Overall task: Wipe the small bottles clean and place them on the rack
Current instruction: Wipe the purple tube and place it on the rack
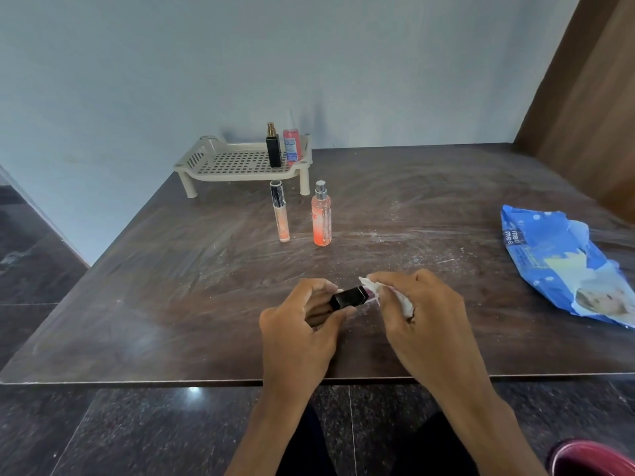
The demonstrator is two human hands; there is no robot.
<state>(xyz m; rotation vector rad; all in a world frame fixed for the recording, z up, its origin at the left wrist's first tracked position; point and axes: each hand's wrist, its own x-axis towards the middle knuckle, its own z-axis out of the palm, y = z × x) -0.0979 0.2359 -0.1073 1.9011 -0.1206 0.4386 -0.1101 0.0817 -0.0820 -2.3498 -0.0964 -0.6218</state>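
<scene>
Head view.

- **Writing:** "mee mee" is read on the blue pack [563,262] at the right of the table [171,286]. The finer print below it is not legible. A blue-and-white label is seen on the pink bottle [291,146], but its text is too small to read. Red letters run down the orange spray [322,214] and cannot be made out in full.
- **Hidden or cut off:**
  - The held bottle [348,297] is kept sideways, low over the table near its front edge. Only its black end is plainly shown. The rest is covered by the wipe [378,290] and the fingers.
  - The pack is clipped by the right border.
  - A dark red thing [594,458] is cut off at the lower right corner and cannot be identified.
- **Hands:** The left hand [302,324] is curled round the black end. The right hand [422,310] is pinched round the white wipe, which is pressed to the bottle's body.
- **Count:**
  - Five bottles are seen.
    - Two stand upright at the right end of the rack [237,163]: the black bottle [273,149] and the pink bottle.
    - Two stand on the table just in front of the rack: the slim tube [280,211] and the orange spray.
    - One is in the hands.
  - One rack, one wipe and one pack are seen.
</scene>
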